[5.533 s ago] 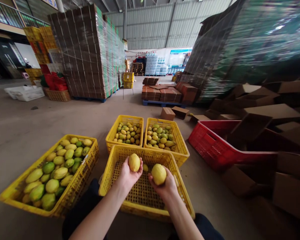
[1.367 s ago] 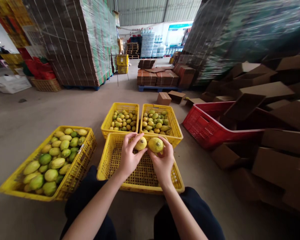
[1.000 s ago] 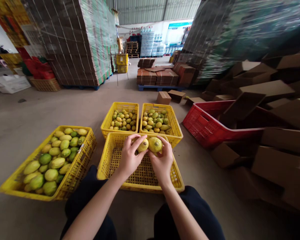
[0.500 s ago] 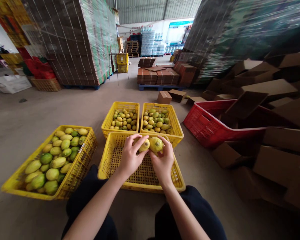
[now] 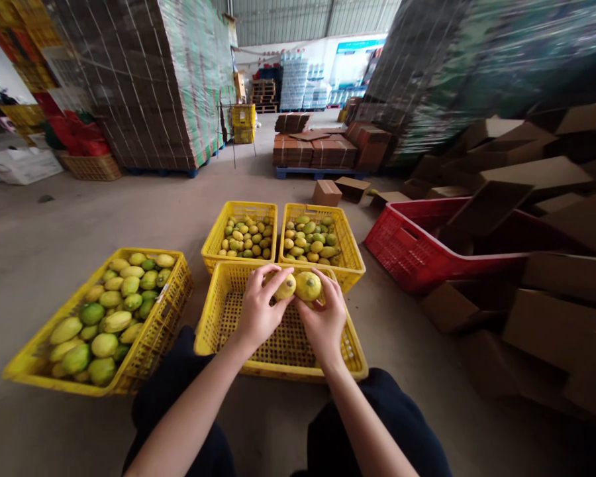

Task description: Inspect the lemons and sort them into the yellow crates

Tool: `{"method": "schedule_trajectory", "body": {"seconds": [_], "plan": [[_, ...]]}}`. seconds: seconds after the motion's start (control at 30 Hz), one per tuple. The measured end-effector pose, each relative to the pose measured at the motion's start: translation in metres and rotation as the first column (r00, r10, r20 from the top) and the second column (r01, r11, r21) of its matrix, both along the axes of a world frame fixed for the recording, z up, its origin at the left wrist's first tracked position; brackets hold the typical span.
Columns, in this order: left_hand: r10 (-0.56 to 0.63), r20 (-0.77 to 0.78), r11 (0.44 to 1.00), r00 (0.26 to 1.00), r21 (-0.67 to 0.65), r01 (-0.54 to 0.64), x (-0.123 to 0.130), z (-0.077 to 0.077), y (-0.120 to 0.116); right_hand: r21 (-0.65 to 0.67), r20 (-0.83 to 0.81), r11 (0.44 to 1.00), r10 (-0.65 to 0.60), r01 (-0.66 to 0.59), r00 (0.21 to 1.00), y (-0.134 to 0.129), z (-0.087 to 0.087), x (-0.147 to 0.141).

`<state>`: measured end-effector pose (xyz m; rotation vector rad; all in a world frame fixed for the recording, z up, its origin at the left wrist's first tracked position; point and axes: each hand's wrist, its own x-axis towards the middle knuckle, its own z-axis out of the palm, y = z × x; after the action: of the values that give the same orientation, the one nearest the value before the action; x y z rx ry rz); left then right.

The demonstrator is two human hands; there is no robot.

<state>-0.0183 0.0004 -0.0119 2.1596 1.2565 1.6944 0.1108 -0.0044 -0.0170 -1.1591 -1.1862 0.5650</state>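
Note:
My left hand (image 5: 259,306) is closed around a yellow lemon (image 5: 286,287), its stem end facing me. A second, rounder lemon (image 5: 308,286) sits in the grip of my right hand (image 5: 326,317). The two fruits are held side by side, above a yellow perforated crate (image 5: 218,324) with no fruit showing inside. Beyond it stand two yellow crates with smaller yellow-green fruit, one at the back left (image 5: 212,245) and one at the back right (image 5: 347,248). To my left is a crate (image 5: 151,331) heaped with large yellow and green lemons (image 5: 116,322).
On the right stands a red crate (image 5: 407,258) with cardboard in it, among piled open boxes (image 5: 541,305). Flattened cartons (image 5: 312,154) lie on a blue pallet ahead. Tall wrapped stacks (image 5: 144,86) rise on both sides. My knees flank the near crate.
Both hands and their lemons have shifted very slightly left and up. The grips look the same, and the crates have stayed in place.

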Motion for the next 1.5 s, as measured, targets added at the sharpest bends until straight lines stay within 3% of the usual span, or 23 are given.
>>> {"method": "schedule_trajectory", "body": {"seconds": [0.1, 0.2, 0.33, 0.43, 0.53, 0.63, 0.77, 0.93, 1.07, 1.17, 1.37, 1.5], "plan": [[-0.048, 0.099, 0.995, 0.994, -0.086, 0.057, 0.001, 0.003, -0.002, -0.032, -0.038, 0.999, 0.016, -0.017, 0.999, 0.000, 0.000, 0.000], [-0.082, 0.366, 0.946, 0.927, -0.265, 0.188, 0.001, 0.009, -0.001, -0.076, -0.150, 0.994, 0.068, -0.081, 0.986, 0.002, 0.001, 0.003], [0.001, 0.755, 0.767, 0.655, -0.421, 0.484, -0.007, 0.018, 0.006, -0.154, -0.411, 0.951, 0.186, -0.269, 0.893, 0.006, 0.005, 0.012], [0.093, 0.877, 0.610, 0.472, -0.425, 0.669, -0.015, 0.023, 0.010, -0.188, -0.504, 0.887, 0.282, -0.422, 0.816, 0.007, 0.013, 0.022], [0.121, 0.919, 0.512, 0.376, -0.382, 0.769, -0.019, 0.025, 0.010, -0.181, -0.520, 0.856, 0.335, -0.484, 0.786, 0.006, 0.019, 0.031], [0.115, 0.943, 0.478, 0.312, -0.328, 0.815, -0.018, 0.022, 0.010, -0.201, -0.557, 0.820, 0.354, -0.536, 0.751, 0.005, 0.021, 0.038], [0.200, 0.951, 0.497, 0.235, -0.305, 0.812, -0.014, 0.014, 0.014, -0.223, -0.633, 0.811, 0.302, -0.542, 0.713, 0.004, 0.020, 0.042], [0.298, 0.925, 0.507, 0.237, -0.364, 0.781, -0.008, 0.011, 0.016, -0.241, -0.659, 0.804, 0.275, -0.543, 0.700, 0.003, 0.017, 0.039], [0.184, 0.936, 0.530, 0.300, -0.351, 0.772, -0.003, 0.014, 0.010, -0.270, -0.605, 0.811, 0.276, -0.518, 0.747, 0.001, 0.014, 0.038], [0.107, 0.932, 0.509, 0.347, -0.351, 0.786, -0.001, 0.013, 0.007, -0.282, -0.536, 0.827, 0.285, -0.487, 0.795, -0.001, 0.014, 0.037], [0.137, 0.926, 0.530, 0.352, -0.368, 0.764, 0.002, 0.010, 0.007, -0.290, -0.493, 0.832, 0.293, -0.472, 0.819, -0.004, 0.015, 0.032], [0.149, 0.912, 0.521, 0.383, -0.401, 0.754, -0.002, 0.013, 0.007, -0.303, -0.566, 0.812, 0.268, -0.499, 0.780, -0.003, 0.014, 0.031]]}}
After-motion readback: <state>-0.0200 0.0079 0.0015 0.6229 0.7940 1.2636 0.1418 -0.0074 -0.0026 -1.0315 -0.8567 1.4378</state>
